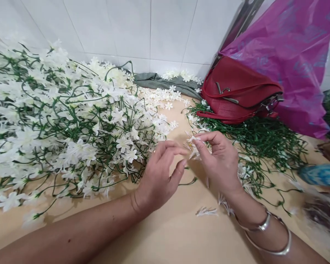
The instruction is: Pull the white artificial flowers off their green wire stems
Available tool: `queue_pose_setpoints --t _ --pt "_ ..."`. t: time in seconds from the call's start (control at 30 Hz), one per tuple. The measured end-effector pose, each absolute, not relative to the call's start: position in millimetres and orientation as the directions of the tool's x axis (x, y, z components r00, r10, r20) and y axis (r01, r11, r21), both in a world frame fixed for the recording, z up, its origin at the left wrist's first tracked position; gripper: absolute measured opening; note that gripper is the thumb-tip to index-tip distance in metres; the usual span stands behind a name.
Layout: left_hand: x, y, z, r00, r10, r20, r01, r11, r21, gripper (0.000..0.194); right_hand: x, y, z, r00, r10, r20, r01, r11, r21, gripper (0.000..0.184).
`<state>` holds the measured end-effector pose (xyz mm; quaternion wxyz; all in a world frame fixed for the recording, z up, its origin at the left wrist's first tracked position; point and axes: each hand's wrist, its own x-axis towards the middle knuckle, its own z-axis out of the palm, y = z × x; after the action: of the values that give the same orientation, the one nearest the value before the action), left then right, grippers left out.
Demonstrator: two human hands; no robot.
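My right hand pinches a small white stamen piece between thumb and fingertips. My left hand is just left of it, thumb and fingers curved and apart, with nothing visible in between. Beneath the fingertips of both hands are more white stamen pieces, partly hidden by the right hand. A loose stamen bunch lies on the tan tabletop nearer to me. One short green stem rests between my hands. To the left spreads a big heap of white artificial flowers on green stems.
A red handbag sits at the back right, on green stems, before a magenta plastic bag. Loose white petals and a dark green cloth lie along the tiled wall. A blue patterned object is far right.
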<state>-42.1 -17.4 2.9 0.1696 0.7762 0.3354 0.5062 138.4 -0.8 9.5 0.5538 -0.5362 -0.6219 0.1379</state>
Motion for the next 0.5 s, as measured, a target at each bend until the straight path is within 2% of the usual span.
queue_pose_setpoints --t 0.1,0.2,0.33,0.4,0.5 --pt "-41.9 -18.4 5.1 0.467 0.697 0.544 0.506 -0.715 0.482 0.018 144.4 1.5 12.3 0.224 0.791 0.569 0.519 0.398 -0.757 0.009" --pt "-39.1 -17.8 1.3 0.573 0.707 0.415 0.605 -0.706 0.367 0.009 146.5 3.0 14.5 0.229 0.780 0.582 0.543 0.394 -0.741 0.010" --pt "-37.3 -16.3 -5.1 0.634 0.668 0.390 0.632 -0.738 0.237 0.016 145.2 5.2 12.8 0.228 0.784 0.577 0.541 0.391 -0.745 0.009" --pt "-38.6 -14.8 -5.1 0.607 0.677 0.416 0.621 -0.731 0.283 0.016 145.2 7.0 11.4 0.249 0.810 0.531 0.457 0.386 -0.802 0.010" --pt "-42.6 -10.5 -1.9 0.444 0.749 0.492 0.518 -0.662 0.542 0.011 147.4 9.2 10.7 0.230 0.901 0.367 0.264 0.305 -0.915 0.014"
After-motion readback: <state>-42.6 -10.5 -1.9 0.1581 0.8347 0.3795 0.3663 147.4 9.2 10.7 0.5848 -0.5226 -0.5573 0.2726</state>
